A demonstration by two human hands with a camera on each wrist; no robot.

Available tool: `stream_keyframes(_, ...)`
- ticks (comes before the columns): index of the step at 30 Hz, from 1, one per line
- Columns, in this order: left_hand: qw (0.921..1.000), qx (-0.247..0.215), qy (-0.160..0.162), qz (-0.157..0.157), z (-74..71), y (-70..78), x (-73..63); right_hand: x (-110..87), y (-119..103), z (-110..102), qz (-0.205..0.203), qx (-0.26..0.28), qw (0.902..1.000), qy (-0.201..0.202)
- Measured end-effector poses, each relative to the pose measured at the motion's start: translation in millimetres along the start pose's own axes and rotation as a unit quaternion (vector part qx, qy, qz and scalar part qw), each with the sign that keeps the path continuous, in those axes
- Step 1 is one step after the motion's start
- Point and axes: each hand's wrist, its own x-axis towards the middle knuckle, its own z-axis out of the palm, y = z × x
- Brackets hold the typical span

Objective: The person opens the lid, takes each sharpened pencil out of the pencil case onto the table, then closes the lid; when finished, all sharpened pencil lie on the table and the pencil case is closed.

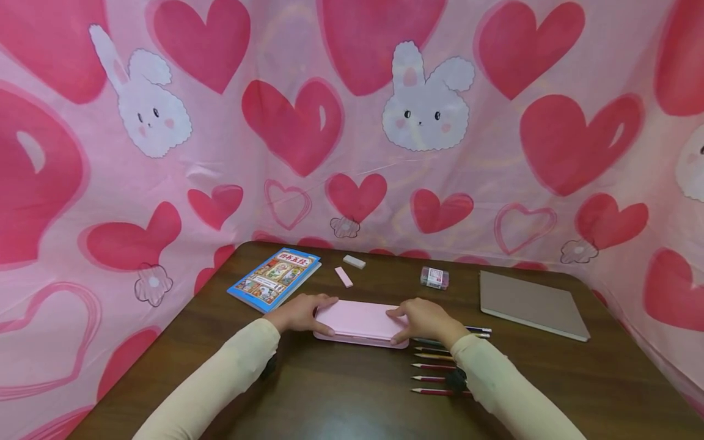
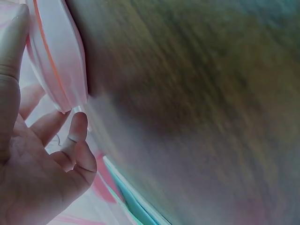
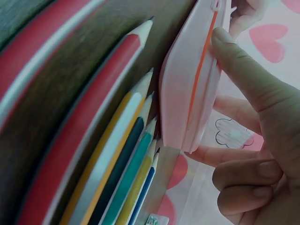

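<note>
A pale pink pencil case (image 1: 357, 319) lies lengthwise between my two hands over the middle of the table. My left hand (image 1: 301, 311) pinches its left end, thumb at the near side and fingers toward the far side. At the right end, my right hand (image 1: 426, 319) grips the same way. The lid looks closed; an orange line runs along its side seam (image 3: 202, 70) in the right wrist view. Whether the case touches the tabletop I cannot tell. Several sharpened pencils (image 1: 431, 379) lie in a row under and beside my right wrist, tips pointing left.
A blue-bordered picture book (image 1: 275, 278) lies at the back left. Behind the case are a pink bar-shaped piece (image 1: 343, 277) and a white block (image 1: 354, 262). A small clear-and-pink box (image 1: 434, 278) is at the back; a grey-brown flat notebook (image 1: 530, 304) lies right.
</note>
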Motion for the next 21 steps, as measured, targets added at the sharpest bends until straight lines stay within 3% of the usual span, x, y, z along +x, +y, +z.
stream_keyframes(6,1.0000,-0.001,-0.005,-0.002,0.7,4.4,-3.8,-4.5,-3.8,1.5,0.018,0.013,0.9997,-0.009)
stream_keyframes(16,0.9990,0.042,0.008,-0.011,5.9,16.5,-7.2,-10.7,-5.8,3.0,0.010,-0.043,0.9990,0.002)
stream_keyframes(21,0.9986,0.053,0.009,-0.001,7.9,17.8,-6.4,-14.2,-2.8,5.1,0.006,-0.044,0.9990,0.002)
